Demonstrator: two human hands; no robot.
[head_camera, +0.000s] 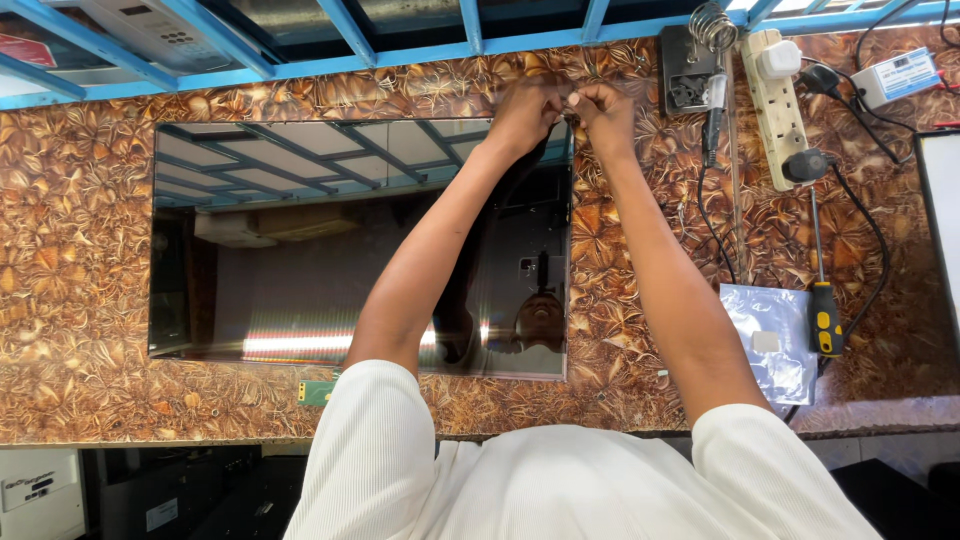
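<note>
The flat display panel lay glossy and dark on the patterned brown worktop. At its far edge, left hand and right hand met, fingertips pinching something too small to identify. Steady, light pulls would suit such thin glass. A yellow-handled screwdriver rested beside a silvery foil bag.

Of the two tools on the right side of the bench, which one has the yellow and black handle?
The screwdriver lying flat beside the silver foil bag. The other tool, the soldering iron, has a dark handle and sits in its coiled wire stand further up.
</note>
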